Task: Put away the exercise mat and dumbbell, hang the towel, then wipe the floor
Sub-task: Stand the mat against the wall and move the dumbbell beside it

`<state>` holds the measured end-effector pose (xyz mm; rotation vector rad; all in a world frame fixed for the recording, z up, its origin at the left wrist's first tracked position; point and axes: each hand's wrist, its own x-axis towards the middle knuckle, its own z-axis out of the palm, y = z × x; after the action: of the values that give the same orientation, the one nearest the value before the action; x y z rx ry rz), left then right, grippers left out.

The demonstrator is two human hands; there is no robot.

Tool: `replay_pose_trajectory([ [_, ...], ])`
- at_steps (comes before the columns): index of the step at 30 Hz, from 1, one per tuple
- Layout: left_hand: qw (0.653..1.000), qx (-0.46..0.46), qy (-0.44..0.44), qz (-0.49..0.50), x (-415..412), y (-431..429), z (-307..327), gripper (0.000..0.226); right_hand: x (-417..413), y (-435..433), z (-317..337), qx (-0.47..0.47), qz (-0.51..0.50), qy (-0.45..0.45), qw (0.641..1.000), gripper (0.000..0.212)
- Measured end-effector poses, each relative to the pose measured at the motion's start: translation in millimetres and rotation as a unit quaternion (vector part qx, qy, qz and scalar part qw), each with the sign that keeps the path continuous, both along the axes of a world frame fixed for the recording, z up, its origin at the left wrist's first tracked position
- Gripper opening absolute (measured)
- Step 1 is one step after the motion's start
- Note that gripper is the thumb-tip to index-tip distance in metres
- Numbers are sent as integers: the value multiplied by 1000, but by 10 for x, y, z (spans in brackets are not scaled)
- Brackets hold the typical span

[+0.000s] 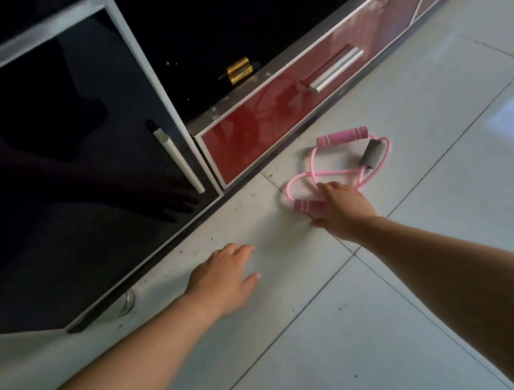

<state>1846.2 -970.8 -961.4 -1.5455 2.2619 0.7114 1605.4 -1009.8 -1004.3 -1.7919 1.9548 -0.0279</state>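
Resistance band (pixel 370 156), pink with foam handles, lies flat on the tiled floor (pixel 397 307) just in front of the red drawer (pixel 271 120) of a low cabinet. It is the only exercise item in view; no mat, dumbbell or towel shows. The cord is twisted into loose loops. Its long axis runs diagonally from the near handle (pixel 305 205), closest to the person, away and to the right to the far handle (pixel 341 136), which points along the drawer front. The right hand (pixel 341 206) is laid over the right end of the near handle, thumb spread toward the person. Whether its grip has closed round the foam cannot be told. The left hand (pixel 224 278) is low over the floor near the dark glass door (pixel 62 156), fingers relaxed, its grip open and empty. The step in hand is judged to be putting away, begun with picking up this loose item. The next move likely calls for closing the grip on the near handle and lifting so the trailing loops and far handle clear the floor. A place to store the band must then be found, perhaps the dark compartment above the drawer.
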Motion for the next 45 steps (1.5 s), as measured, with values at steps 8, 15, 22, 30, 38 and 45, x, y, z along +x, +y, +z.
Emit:
replay_pose_trajectory([
  [8,1000,-2,2,-30,172,70,11,50,-42,270,-135,-64,34,30,997,24],
  [15,992,13,-19,-127,547,267,294,51,283,411,177,-57,77,-23,995,23],
  [22,994,-3,15,-111,1357,695,783,53,1011,773,744,-33,159,-76,984,27],
  [30,995,-56,78,28,2238,1155,1017,56,2022,1217,1224,36,263,-100,959,28],
  [38,979,-99,114,137,3235,1323,1198,57,3315,1209,1536,76,257,-174,948,26],
  [45,951,-133,142,239,4123,1403,1138,52,4345,1082,1643,37,276,-186,942,31],
])
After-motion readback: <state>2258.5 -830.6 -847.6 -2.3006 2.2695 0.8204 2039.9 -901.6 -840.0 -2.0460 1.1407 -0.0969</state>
